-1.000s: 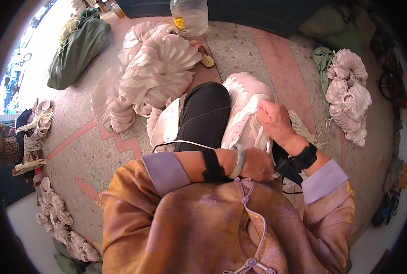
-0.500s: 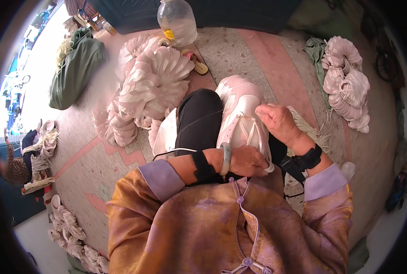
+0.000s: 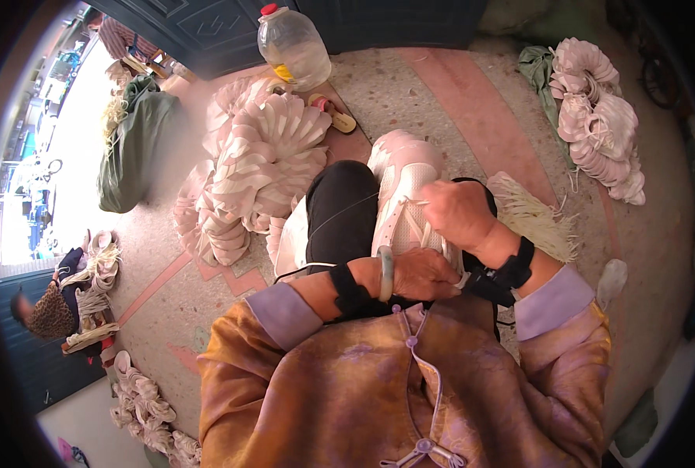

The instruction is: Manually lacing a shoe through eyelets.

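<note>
Shoe upper (image 3: 404, 186) lies partly hidden under left hand (image 3: 419, 274) and right hand (image 3: 459, 214), fingers curled, apparently gripping it.

blown-out daylight from upper left, dimmer right side, hazy patch beside green bag (image 3: 138, 160), curved black rim

White shoe upper (image 3: 406, 181): open mesh, smooth matt overlays. Shoelace (image 3: 417, 228): matt cloth cord. Trousers (image 3: 338, 203): matt black cloth. Jacket (image 3: 355, 382): satin-like cloth, soft sheen; cuffs (image 3: 546, 304) smooth, duller. Bracelet (image 3: 385, 274): hard, polished, stone-like. Wrist straps (image 3: 349, 291): matt black fabric. Bottle (image 3: 300, 48): clear glossy plastic. Sack (image 3: 133, 160): green, wrinkled, slight sheen, cloth or plastic unclear. Floor (image 3: 460, 105): speckled, stone-like. Door (image 3: 211, 35): smooth, metal-looking panels.
</note>
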Tool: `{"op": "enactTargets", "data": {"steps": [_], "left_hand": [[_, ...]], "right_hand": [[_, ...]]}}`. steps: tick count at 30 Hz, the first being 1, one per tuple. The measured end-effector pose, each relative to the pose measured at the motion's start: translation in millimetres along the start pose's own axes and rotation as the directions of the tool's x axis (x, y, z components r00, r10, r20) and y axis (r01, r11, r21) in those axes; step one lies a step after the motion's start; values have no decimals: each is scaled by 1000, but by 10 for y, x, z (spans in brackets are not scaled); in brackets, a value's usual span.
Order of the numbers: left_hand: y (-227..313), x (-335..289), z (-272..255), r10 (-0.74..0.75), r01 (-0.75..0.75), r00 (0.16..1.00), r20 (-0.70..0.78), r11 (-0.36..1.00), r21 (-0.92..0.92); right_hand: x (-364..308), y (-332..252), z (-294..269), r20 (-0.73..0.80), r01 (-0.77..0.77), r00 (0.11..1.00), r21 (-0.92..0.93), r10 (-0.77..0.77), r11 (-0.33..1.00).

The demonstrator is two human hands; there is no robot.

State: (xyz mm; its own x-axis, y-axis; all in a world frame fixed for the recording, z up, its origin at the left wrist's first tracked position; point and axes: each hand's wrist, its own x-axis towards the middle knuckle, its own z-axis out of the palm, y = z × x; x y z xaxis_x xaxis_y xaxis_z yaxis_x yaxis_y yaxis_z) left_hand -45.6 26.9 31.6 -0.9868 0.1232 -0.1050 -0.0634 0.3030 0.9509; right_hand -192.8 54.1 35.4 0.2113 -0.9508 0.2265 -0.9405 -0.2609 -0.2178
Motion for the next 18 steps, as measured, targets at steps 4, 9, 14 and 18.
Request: {"op": "enactTargets", "data": {"steps": [4,9,14,18], "left_hand": [[46,-50,-27,8,-10,1000,-22,998,-56],[183,-76,-97,77,-78,997,-21,994,-79],[496,-117,-221,190,-201,957,-220,979,-28],[573,-98,-143,201,-213,949,-242,977,-23]], "right_hand": [[-275,199,156,-81,-383,884,437,460,814],[-425,155,187,96,-394,869,726,485,563],[-192,383,-16,186,-371,850,876,492,309],[163,419,92,94,-271,931,826,353,494]]}}
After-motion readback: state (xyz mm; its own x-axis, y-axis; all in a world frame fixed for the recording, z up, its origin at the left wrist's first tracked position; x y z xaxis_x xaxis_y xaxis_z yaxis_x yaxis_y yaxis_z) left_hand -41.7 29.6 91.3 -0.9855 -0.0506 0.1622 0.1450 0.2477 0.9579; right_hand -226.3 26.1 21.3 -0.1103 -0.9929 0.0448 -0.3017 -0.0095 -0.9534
